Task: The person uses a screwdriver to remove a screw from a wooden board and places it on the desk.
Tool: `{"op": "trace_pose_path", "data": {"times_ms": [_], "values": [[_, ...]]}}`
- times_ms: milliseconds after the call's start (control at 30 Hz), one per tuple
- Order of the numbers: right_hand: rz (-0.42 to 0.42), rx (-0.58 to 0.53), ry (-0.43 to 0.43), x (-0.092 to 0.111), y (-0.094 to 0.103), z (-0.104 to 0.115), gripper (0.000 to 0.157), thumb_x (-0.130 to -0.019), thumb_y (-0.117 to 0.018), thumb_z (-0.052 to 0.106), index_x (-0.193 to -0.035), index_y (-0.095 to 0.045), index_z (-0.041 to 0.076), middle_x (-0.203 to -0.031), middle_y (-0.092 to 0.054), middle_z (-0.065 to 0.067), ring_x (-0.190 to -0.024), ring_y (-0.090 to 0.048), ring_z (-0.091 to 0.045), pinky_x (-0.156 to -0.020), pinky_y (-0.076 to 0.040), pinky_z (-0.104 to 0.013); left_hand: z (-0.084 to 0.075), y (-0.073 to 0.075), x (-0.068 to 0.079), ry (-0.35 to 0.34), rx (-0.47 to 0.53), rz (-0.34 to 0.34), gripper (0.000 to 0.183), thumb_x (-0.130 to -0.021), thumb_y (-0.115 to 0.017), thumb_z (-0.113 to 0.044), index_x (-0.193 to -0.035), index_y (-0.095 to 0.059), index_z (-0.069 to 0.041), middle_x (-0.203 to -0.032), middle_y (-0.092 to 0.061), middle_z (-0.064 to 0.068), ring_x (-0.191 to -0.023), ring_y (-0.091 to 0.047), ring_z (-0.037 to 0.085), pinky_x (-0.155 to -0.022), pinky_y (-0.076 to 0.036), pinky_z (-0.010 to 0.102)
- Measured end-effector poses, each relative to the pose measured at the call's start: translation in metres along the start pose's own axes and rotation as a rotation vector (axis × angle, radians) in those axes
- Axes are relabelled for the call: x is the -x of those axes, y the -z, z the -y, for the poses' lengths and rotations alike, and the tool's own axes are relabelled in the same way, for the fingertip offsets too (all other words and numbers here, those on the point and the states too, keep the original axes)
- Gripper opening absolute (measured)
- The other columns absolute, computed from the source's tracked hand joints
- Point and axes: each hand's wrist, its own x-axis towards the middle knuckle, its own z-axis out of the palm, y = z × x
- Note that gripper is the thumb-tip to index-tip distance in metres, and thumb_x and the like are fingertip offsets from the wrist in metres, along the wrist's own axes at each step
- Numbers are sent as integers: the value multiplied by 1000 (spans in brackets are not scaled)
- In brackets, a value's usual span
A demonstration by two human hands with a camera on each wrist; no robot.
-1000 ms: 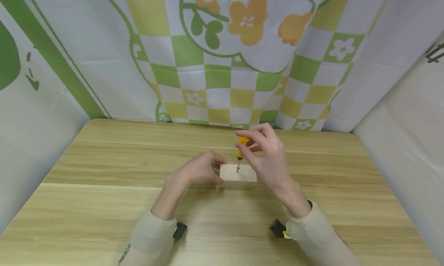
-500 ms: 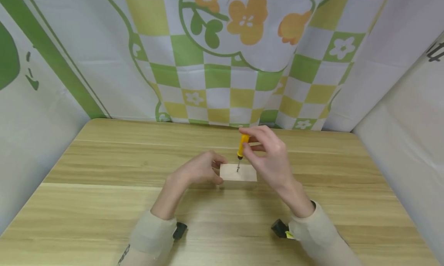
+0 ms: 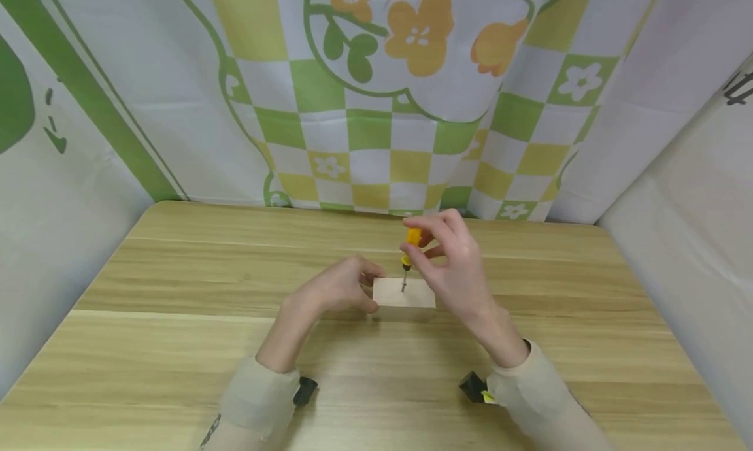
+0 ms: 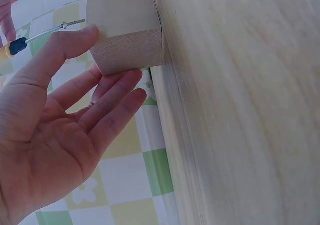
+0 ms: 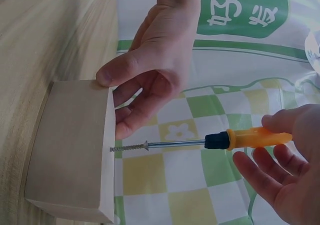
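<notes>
A pale wooden block (image 3: 414, 295) lies on the table in the head view. My left hand (image 3: 335, 286) grips its left end, thumb on the near side and fingers on the far side. With the fingertips of my right hand (image 3: 455, 265) I hold a yellow screwdriver (image 5: 257, 137) by its handle, above the block. In the right wrist view its shaft meets the head of a screw (image 5: 131, 147), whose point is at the block's upper face. Most of the screw's thread shows outside the wood. The left wrist view shows the left thumb (image 4: 75, 42) against the block's edge.
The wooden table (image 3: 176, 353) spreads around both hands. A checkered, flowered curtain (image 3: 376, 131) hangs along its back edge, with pale cloth at both sides. Dark camera mounts (image 3: 306, 391) sit at the wrists.
My right hand shifted slightly right on the screwdriver handle, then came back left, with its fingers rolling the handle. The left hand and block have stayed put.
</notes>
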Motion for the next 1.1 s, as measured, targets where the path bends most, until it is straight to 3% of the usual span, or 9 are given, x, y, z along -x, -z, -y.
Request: {"op": "trace_pose_path", "data": {"times_ms": [467,733,900,1100], "values": [[47,-37,-12,-1,2,6,35,-79,-56,-8,-111,-64,4,-104,-56,-5,-93,-57,-15,-69,-55,-22,-2,1,1,-3,-11,7,54,-66,-79,-11,-119,-65,-12,-115,-65,-2,-107,-60,17,-92,-47,35],[26,-18,-10,1,-1,2,32,-80,-72,6,-111,-66,10,-102,-49,-8,-84,-54,-17,-63,-55,-25,0,0,1,10,-2,6,55,-67,-79,-12,-120,-64,-14,-118,-63,-2,-108,-59,17,-92,-48,36],[8,-2,4,1,-1,1,34,-79,-72,3,-111,-66,11,-101,-53,-6,-82,-56,-15,-60,-53,-22,0,0,1,9,2,-2,55,-66,-80,-10,-118,-65,-13,-116,-63,-2,-107,-59,17,-91,-48,35],[47,-11,12,1,1,5,37,-81,-65,-5,-115,-65,9,-102,-58,-5,-91,-59,-14,-64,-54,-21,-1,0,1,12,24,11,55,-67,-79,-10,-120,-64,-12,-118,-63,-2,-109,-59,18,-92,-48,35]]}}
